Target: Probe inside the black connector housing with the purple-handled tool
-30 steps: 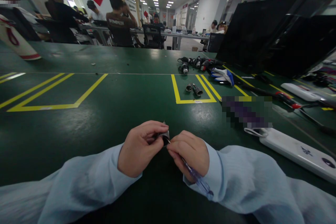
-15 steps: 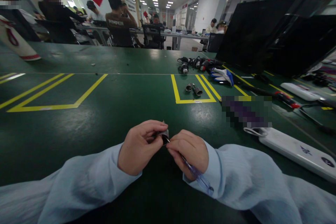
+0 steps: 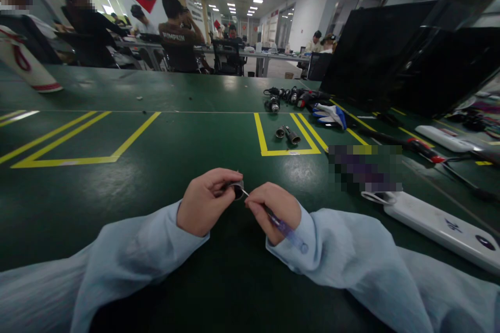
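My left hand pinches a small hollow metal connector shell between thumb and fingers, its dark open end turned towards the right. My right hand is closed round a screwdriver with a clear purple-blue handle, which runs back under the palm. The thin shaft points left and its tip meets the mouth of the shell; how deep it reaches is hidden. Beyond the hands, two similar metal parts, a short round one and a longer one, lie inside a yellow tape outline.
Cabled metal connectors lie in a pile farther back, beside a blue-and-white glove. To the right are a white power bank-like slab, a red-and-black tool and dark monitors. People sit at desks beyond the green table.
Both hands have shifted slightly up and to the left with the shell and screwdriver. More of the screwdriver's thin shaft now shows between the hands.
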`<action>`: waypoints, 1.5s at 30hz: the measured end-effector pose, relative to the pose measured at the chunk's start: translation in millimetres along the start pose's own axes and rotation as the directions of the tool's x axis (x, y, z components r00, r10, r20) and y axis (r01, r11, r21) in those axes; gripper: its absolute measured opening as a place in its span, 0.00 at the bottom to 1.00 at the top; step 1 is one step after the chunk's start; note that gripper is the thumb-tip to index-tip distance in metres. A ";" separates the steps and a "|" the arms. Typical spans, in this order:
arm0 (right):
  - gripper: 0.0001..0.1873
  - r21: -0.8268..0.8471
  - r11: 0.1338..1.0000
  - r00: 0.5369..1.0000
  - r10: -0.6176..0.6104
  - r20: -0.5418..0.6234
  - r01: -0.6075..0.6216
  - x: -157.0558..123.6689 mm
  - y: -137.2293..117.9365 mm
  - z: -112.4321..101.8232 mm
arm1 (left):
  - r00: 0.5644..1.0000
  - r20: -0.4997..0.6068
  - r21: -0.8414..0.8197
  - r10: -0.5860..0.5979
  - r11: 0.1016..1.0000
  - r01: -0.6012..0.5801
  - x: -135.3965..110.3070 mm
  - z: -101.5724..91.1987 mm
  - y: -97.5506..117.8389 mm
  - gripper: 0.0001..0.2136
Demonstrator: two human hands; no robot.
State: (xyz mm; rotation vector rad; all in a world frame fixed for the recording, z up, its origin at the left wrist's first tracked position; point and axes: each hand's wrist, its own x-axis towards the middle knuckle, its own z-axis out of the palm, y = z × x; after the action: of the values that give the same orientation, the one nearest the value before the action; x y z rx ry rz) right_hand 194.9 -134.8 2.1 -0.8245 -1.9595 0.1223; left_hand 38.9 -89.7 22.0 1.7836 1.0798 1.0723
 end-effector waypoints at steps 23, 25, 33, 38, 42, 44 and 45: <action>0.09 0.846 0.294 0.830 0.490 0.266 -0.445 78.2 88.8 62.7 | 0.977 -0.109 0.245 0.181 0.958 -0.150 87.3 -64.3 -68.6 0.19; 0.07 0.848 0.292 0.837 0.475 0.272 -0.442 76.7 86.1 61.5 | 0.952 -0.028 0.451 0.305 0.854 -0.260 91.5 -69.4 -69.7 0.16; 0.03 0.859 0.316 0.857 0.461 0.231 -0.402 69.0 74.7 66.8 | 0.897 0.135 0.542 0.420 0.727 -0.422 95.8 -69.5 -72.5 0.09; 0.04 0.789 0.443 0.866 0.453 0.214 -0.427 66.2 69.8 68.5 | 0.907 0.244 0.420 0.343 0.806 -0.417 93.7 -68.2 -75.3 0.06; 0.02 0.677 0.576 0.870 0.448 0.205 -0.457 64.5 63.6 69.6 | 0.872 0.306 0.400 0.382 0.779 -0.482 91.2 -68.6 -78.3 0.06; 0.02 0.625 0.626 0.869 0.457 0.191 -0.467 64.0 62.7 70.9 | 0.868 0.304 0.420 0.393 0.762 -0.493 88.9 -68.1 -78.3 0.06; 0.03 0.602 0.644 0.867 0.462 0.185 -0.472 63.7 62.8 71.6 | 0.865 0.303 0.435 0.399 0.750 -0.498 87.6 -67.7 -77.8 0.06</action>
State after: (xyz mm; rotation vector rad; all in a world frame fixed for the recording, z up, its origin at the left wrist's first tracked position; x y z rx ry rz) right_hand 148.7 -31.2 -13.7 -0.8388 -1.4994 1.0525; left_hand -19.4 30.1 -2.0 2.6186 0.8708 0.9033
